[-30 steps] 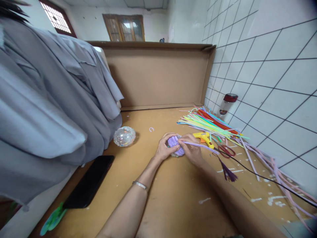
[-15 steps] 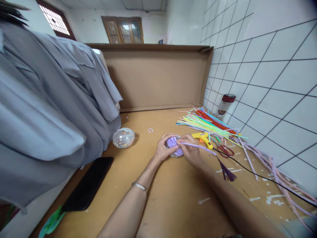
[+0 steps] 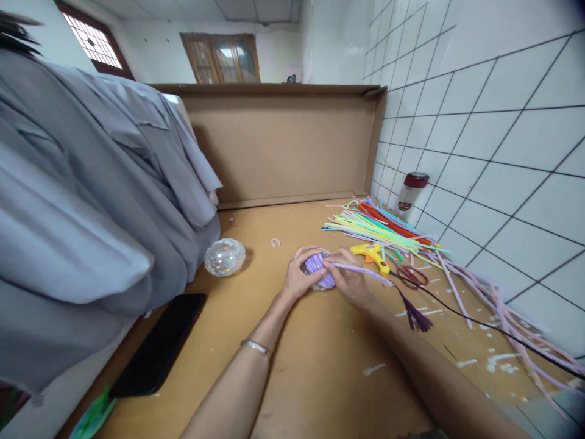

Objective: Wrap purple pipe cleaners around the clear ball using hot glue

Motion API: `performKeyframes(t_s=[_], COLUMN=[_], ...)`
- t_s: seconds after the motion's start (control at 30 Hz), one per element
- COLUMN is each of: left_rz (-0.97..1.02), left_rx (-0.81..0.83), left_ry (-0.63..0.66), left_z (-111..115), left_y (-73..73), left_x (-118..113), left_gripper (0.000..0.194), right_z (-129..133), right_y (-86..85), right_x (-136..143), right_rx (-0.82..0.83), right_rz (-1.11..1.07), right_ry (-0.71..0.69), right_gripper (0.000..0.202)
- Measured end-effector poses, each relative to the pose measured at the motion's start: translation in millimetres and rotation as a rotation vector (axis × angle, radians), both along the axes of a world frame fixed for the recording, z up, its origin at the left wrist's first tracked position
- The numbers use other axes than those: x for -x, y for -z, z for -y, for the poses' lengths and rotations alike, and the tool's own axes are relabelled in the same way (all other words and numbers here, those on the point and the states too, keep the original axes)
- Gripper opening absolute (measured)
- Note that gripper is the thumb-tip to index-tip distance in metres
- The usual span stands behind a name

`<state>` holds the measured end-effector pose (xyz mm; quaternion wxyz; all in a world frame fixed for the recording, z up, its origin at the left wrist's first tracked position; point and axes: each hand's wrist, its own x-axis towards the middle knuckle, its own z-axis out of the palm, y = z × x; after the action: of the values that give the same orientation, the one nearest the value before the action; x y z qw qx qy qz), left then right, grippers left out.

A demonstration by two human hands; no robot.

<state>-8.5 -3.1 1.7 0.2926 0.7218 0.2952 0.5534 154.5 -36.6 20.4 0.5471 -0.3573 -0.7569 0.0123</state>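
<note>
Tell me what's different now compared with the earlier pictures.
Very little: the free end of the purple strip appears to have drawn slightly left, towards the hands, relative to the yellow glue gun. The whole view has also shifted slightly. Nothing was picked up or let go: the left hand still holds the purple-wound piece, the right hand the strip. The clear round piece stayed put.

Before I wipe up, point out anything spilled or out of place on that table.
White streaks and blotches mark the tabletop on the right, around the purple tassel; they look like dried spills, perhaps glue. A small pale curved piece also lies by itself, between the clear round object and the bundle of coloured stems.
</note>
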Motion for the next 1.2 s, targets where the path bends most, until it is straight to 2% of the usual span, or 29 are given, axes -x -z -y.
performKeyframes(t_s=[0.27, 0.43, 0.63, 1.2], left_rz=[0.003, 0.012, 0.004, 0.022], left_rx=[-0.014, 0.061, 0.026, 0.044], left_ry=[-0.005, -0.053, -0.033, -0.014], left_z=[1.3, 6.4, 5.5, 5.6], left_y=[0.1, -2.7, -3.2, -2.2], left_x=[-2.0, -3.7, -4.1, -5.4], left_gripper=[0.040, 0.058, 0.039, 0.037], right_z=[0.5, -1.5, -1.4, -1.9], right_y=[-1.8, 0.8, 1.2, 2.4], right_x=[-0.4, -1.5, -1.3, -1.1], right_rx=[0.024, 0.021, 0.024, 0.054], right_rz=[-0.007, 0.001, -0.020, -0.042], right_ry=[0.013, 0.029, 0.004, 0.009], right_gripper=[0.017, 0.016, 0.014, 0.017])
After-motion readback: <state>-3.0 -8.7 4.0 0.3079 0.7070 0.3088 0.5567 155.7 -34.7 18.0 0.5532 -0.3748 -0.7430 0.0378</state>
